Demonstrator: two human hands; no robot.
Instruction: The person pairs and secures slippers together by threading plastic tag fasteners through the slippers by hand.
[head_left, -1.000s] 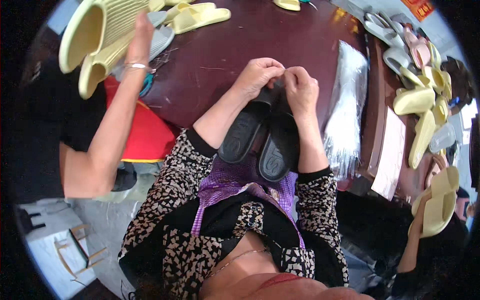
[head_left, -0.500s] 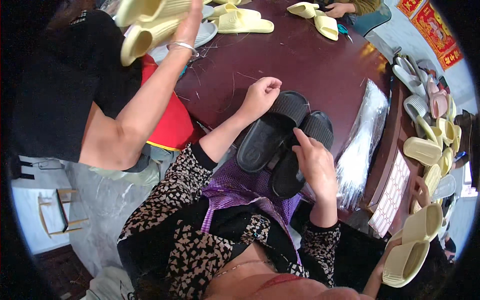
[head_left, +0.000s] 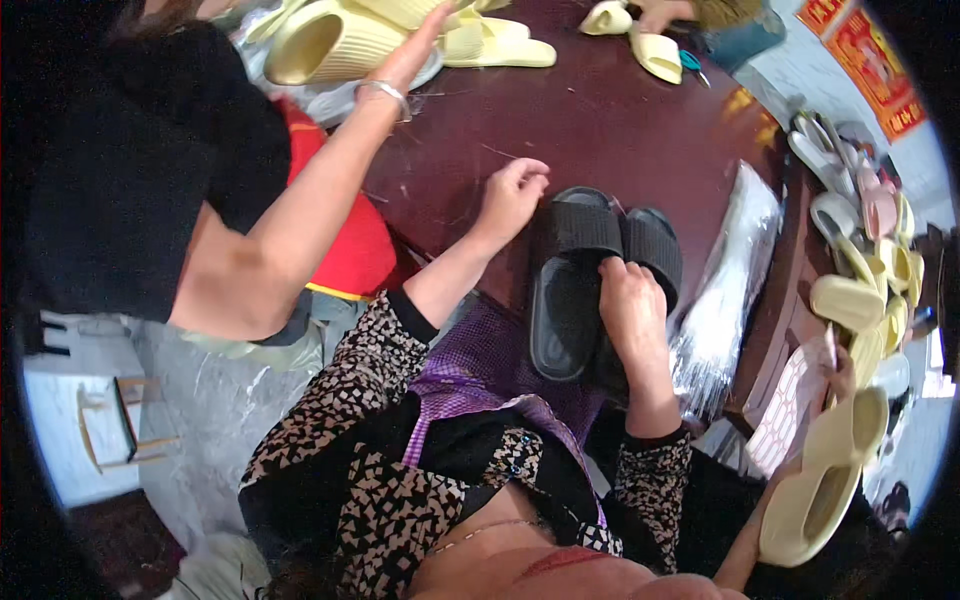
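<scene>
Rests right hand [head_left: 636, 305] on black, ribbed, rubbery slippers [head_left: 583, 232], near left hand's [head_left: 512, 198] loosely curled, empty fingers; cannot tell whether pinching with right. Could drop one through slack grip.

— Changed what w/ L hand [head_left: 515, 195]?

— Parted it fr. R hand [head_left: 637, 310], after having fingertips together approx. 1 s ago. Then drew it clear of the black slippers [head_left: 576, 230].

— And did what w/ the R?

— Brought it down to the R slipper's strap [head_left: 655, 250], then curled the index in, vs. outstretched ½ s ago. Also shifted the pair R & turned it straighter.

— Saw any diff. nearby?

— Yep: saw the patterned card [head_left: 788, 415] tilted up fr. lying flat, w/ a co-worker's hand [head_left: 842, 370] at its edge.
</scene>
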